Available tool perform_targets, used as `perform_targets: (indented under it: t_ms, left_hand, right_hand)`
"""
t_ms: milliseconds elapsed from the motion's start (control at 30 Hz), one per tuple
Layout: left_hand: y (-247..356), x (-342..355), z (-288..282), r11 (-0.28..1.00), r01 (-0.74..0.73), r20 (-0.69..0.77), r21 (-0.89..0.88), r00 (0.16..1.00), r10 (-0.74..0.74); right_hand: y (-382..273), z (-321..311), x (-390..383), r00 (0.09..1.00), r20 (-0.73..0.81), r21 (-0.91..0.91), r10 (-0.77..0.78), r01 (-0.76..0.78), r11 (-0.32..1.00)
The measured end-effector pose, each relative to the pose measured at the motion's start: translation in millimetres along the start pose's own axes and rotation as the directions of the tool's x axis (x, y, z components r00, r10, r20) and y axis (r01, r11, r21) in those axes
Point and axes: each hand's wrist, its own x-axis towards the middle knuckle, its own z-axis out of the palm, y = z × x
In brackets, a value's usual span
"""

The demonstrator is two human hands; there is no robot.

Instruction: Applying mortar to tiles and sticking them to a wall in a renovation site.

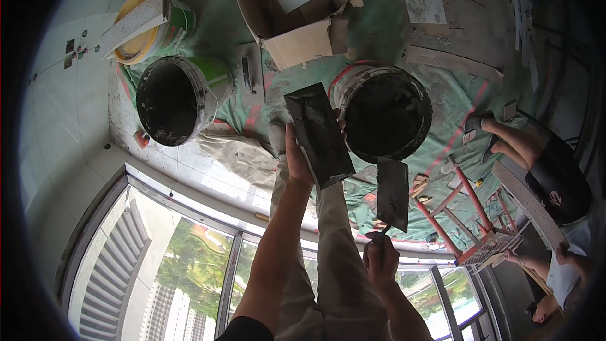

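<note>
Centrally, the left hand (pixel 297 158) gripped a mortar-coated tile (pixel 319 132) beside the dark bucket (pixel 385 110). Lower down, the right hand (pixel 380 259) clasped a trowel (pixel 392 192).

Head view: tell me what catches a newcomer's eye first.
At centre, the left hand holds up a tile coated in dark mortar, and the right hand grips a trowel just right of it. Below them stand two mortar-stained buckets, a dark bucket and a green bucket to the left.
</note>
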Motion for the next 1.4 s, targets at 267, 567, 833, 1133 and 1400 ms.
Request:
perform_targets:
  t_ms: [267, 567, 833, 1133, 1400]
  left_hand:
    - [-1.5, -14.6, 2.8, 0.990, 0.057, 0.073, -0.127, 0.996, -0.048]
    - [-5.1, -50.4, 9.3, 0.979, 0.073, 0.030, -0.191, 0.997, -0.069]
    - [-7.0, -123.5, 23.1, 0.986, 0.091, 0.039, -0.143, 0.996, -0.086]
    - [21.6, -239.1, 0.4, 0.967, -0.074, 0.065, -0.243, 0.994, 0.092]
    - [108.9, -318.5, -50.4, 0.961, -0.161, 0.133, -0.226, 0.972, 0.194]
  right_hand:
    - [34.8, -56.0, 63.7, 0.969, -0.163, -0.441, -0.185, 0.096, 0.892]
    - [68.7, -58.0, 109.7, 0.965, -0.074, -0.785, -0.251, 0.099, 0.612]
    - [74.7, -104.9, 198.0, 0.913, 0.393, -0.913, -0.111, 0.402, 0.068]
    - [-52.4, -6.3, 182.4, 0.947, 0.215, -0.743, -0.240, 0.318, 0.589]
    - [-231.5, 260.8, 104.6, 0.317, 0.871, -0.305, -0.374, 0.948, 0.094]
